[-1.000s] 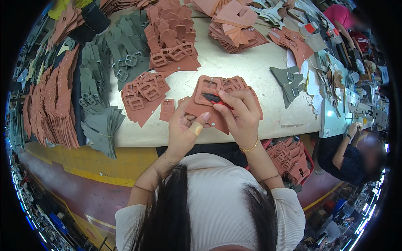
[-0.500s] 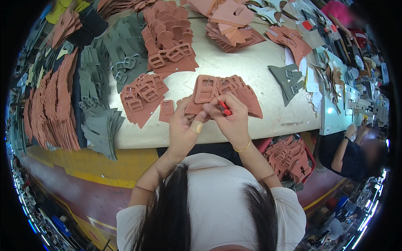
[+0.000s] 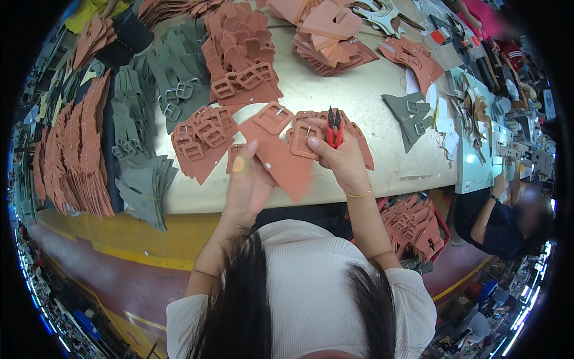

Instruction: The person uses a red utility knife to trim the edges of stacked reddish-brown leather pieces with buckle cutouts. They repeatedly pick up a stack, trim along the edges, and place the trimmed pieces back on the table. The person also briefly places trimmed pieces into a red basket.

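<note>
My left hand (image 3: 250,182) grips a terracotta leather piece (image 3: 287,170) by its left edge, thumb on top. A leather-covered square buckle (image 3: 274,118) shows at the far end of this piece. To the right, my right hand (image 3: 342,160) pinches another terracotta square buckle (image 3: 304,142) between thumb and fingers; whether it is joined to the same piece I cannot tell. Tucked in that same hand are red thread snips (image 3: 336,136), dark blades pointing away from me. Behind the right hand lies a group of similar buckled pieces (image 3: 362,143), partly covered.
Buckled terracotta pieces (image 3: 203,134) lie left of my hands, with taller terracotta (image 3: 242,54) and green stacks (image 3: 140,99) beyond. A green buckled piece (image 3: 409,116) rests at the right. Below the table edge stands a red crate (image 3: 445,230) of pieces. A co-worker (image 3: 502,221) sits at the right.
My hands have drawn apart, and the leather piece has swung open between them, slightly blurred. The snips in my right hand have turned so their blades point up and away.
</note>
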A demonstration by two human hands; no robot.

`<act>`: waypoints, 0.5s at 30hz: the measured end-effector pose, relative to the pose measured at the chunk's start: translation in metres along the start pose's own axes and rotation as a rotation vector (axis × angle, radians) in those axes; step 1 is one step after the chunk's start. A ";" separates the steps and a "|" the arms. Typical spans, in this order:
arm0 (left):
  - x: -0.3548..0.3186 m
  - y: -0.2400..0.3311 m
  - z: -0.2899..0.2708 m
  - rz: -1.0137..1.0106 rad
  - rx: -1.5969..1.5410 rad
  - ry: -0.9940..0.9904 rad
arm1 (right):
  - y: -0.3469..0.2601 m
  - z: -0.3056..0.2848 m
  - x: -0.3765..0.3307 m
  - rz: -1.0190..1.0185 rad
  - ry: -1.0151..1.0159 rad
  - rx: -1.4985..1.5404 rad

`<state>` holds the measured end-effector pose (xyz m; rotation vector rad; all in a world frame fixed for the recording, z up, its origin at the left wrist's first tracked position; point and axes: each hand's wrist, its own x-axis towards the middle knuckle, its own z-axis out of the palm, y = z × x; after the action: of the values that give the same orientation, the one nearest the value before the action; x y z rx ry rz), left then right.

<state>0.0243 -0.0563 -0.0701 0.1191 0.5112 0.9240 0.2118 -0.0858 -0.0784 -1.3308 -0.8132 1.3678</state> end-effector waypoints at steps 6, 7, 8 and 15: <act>-0.005 -0.007 0.007 -0.078 0.336 -0.002 | -0.003 0.018 0.002 -0.354 0.150 -0.248; -0.005 -0.005 0.006 -0.050 0.357 -0.015 | -0.003 0.019 0.000 -0.470 0.217 -0.358; -0.004 -0.003 0.006 -0.021 0.377 -0.028 | -0.003 0.018 -0.001 -0.489 0.229 -0.402; -0.006 -0.002 0.006 0.169 0.530 -0.068 | 0.003 0.013 -0.009 -0.794 0.245 -0.818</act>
<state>0.0257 -0.0616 -0.0631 0.6800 0.6811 0.9267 0.1977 -0.0925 -0.0766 -1.4667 -1.5961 0.2192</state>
